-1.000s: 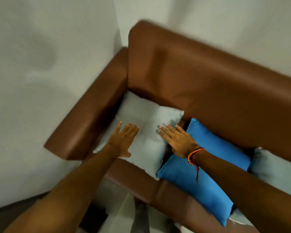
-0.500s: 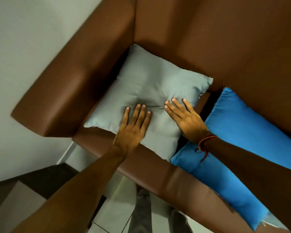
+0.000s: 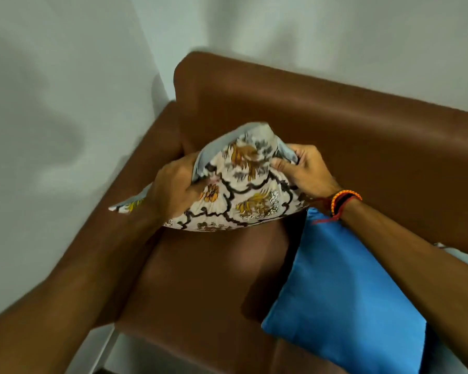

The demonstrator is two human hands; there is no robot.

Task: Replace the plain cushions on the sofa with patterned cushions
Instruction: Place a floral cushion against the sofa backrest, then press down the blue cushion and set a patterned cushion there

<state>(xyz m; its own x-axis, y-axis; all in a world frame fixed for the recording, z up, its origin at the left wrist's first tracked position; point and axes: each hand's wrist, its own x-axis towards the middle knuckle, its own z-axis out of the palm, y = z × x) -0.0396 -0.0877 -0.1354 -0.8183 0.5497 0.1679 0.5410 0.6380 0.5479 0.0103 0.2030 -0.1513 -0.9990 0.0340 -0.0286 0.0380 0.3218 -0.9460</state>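
Note:
A patterned cushion [image 3: 243, 190], cream with dark wavy lines and orange flowers and with a plain grey side, hangs above the left end of the brown leather sofa [image 3: 335, 130]. My left hand [image 3: 173, 187] grips its left side, and my right hand [image 3: 303, 171] pinches its upper right corner. A plain blue cushion [image 3: 333, 292] lies on the seat to the right, partly under my right forearm. The seat below the held cushion is bare leather.
The sofa stands in a corner, with a pale wall [image 3: 65, 103] close on the left and behind. Its left armrest [image 3: 125, 225] runs along the wall. A sliver of another pale cushion [image 3: 459, 259] shows at the far right. Light floor [image 3: 103, 349] lies below the sofa front.
Both hands lay flat on the grey cushion on the seat. Now they hold it lifted off the seat, turned so its patterned side faces me.

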